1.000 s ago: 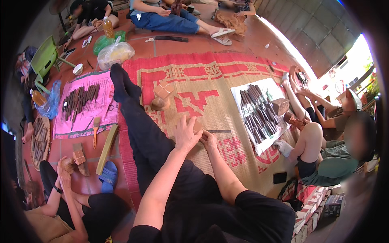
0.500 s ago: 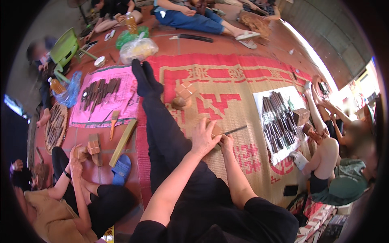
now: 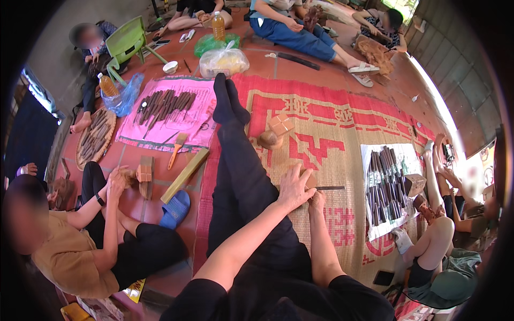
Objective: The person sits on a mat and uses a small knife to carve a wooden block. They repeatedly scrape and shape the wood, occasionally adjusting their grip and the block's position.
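Note:
My left hand (image 3: 294, 190) lies over a small brown wooden piece (image 3: 310, 183), its fingers curled over it and hiding most of it. Close against it, my right hand (image 3: 317, 201) is closed on a thin dark flat tool (image 3: 333, 188), whose straight end sticks out to the right; whether it is a chisel or a file I cannot make out. Both hands are just right of my black-clad legs (image 3: 243, 155). Beyond them on the mat sit a rounded wooden piece (image 3: 269, 140) and a wooden block with crossed pale lines (image 3: 281, 124).
Carving tools (image 3: 386, 184) lie on a white sheet at right, and more tools (image 3: 166, 108) on a pink cloth (image 3: 201, 140) at left. A brush (image 3: 177, 151), a wooden bar (image 3: 184, 175) and a blue slipper (image 3: 175, 208) lie left of my legs. Other people sit around the red-and-tan mat (image 3: 289, 211).
My view has turned left, so the surroundings sit further right in the picture. The dark tool's slanting end now lies nearly level. Both hands stay together at the wooden piece.

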